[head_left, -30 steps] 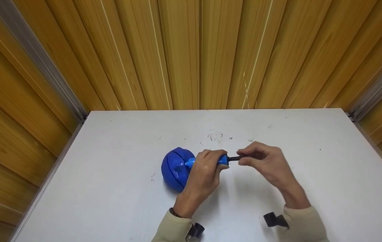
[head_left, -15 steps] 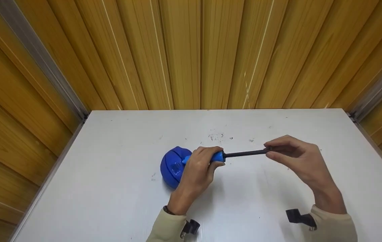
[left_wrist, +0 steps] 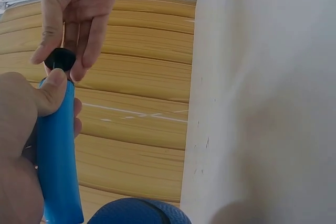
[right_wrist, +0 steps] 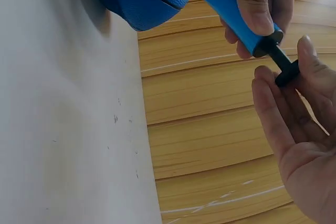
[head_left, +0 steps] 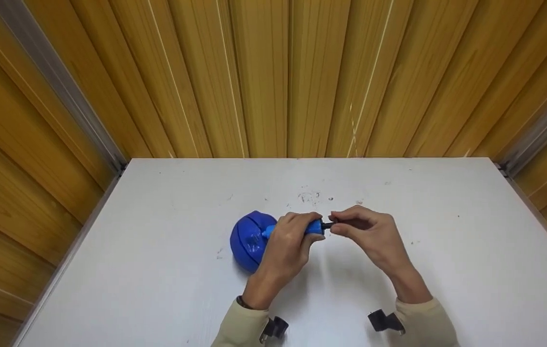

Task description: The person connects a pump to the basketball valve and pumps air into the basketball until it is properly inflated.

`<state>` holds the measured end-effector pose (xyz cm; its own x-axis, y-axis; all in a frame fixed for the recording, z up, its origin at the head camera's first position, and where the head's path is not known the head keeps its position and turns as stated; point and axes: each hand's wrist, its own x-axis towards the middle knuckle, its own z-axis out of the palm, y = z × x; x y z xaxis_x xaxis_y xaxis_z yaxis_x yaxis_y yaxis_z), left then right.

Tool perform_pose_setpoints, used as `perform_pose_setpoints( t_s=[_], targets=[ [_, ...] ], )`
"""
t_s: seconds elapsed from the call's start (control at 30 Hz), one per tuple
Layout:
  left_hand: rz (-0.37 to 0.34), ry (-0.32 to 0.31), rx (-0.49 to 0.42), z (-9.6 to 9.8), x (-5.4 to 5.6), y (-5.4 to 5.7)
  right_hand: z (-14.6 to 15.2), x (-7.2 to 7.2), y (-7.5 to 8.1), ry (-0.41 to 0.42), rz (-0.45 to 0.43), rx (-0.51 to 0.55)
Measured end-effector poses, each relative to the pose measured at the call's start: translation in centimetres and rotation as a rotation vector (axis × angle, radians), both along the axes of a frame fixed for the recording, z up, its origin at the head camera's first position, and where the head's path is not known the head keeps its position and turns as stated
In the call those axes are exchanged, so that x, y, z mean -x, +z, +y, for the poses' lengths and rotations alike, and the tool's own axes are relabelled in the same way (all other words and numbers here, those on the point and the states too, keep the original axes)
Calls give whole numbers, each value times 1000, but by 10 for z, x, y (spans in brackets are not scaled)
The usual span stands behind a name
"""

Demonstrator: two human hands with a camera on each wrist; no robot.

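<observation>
A blue ball (head_left: 244,241) with dark seams sits on the white table, its outline uneven and dented. Against its right side is the narrow end of a blue hand pump (head_left: 314,227), lying roughly level above the tabletop. My left hand (head_left: 285,243) grips the pump's barrel (left_wrist: 59,150), thumb near the rod end. With fingertips and thumb, my right hand (head_left: 374,236) pinches the black pump handle (right_wrist: 287,73). Only a short length of the black rod shows between handle and barrel. My left hand hides the middle of the pump in the head view.
The white table (head_left: 158,270) has small dark scuffs (head_left: 309,196) beyond the hands. Wood-patterned panels (head_left: 264,77) rise behind the table and at both sides. A small black wrist mount (head_left: 384,320) sticks out from each light sleeve (head_left: 425,320).
My right hand drew the pump handle out to the right, baring a long rod, then pushed it back left near the barrel. My left hand and the ball have barely shifted.
</observation>
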<state>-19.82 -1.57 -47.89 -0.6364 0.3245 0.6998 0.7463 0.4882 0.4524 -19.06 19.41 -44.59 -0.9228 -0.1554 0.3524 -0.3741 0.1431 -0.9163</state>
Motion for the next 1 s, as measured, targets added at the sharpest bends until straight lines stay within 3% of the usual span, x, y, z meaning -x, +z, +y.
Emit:
perform_pose_setpoints(
  t_s=[0.13,0.23,0.37,0.53,0.67,0.8,0.93,1.0],
  targets=[
    [-29,-32,-24,-6,1,3,12,-2,10,26,51,-64],
    [-42,-37,-49,-9,2,5,32,-7,22,-28,110,-105],
    [-54,-44,-82,-8,2,6,57,-13,31,-102,129,-47],
    [2,-27,-84,2,3,3,49,-7,22,-94,82,-2],
    [37,-9,-53,8,3,0,21,0,7,-15,46,-4],
    [23,-5,-18,3,1,-2,5,2,-4,47,25,-12],
    [11,-14,-20,-4,2,-2,11,1,-1,78,54,-59],
    [11,-24,-34,-5,3,-1,22,-1,7,54,92,-84]
  ],
)
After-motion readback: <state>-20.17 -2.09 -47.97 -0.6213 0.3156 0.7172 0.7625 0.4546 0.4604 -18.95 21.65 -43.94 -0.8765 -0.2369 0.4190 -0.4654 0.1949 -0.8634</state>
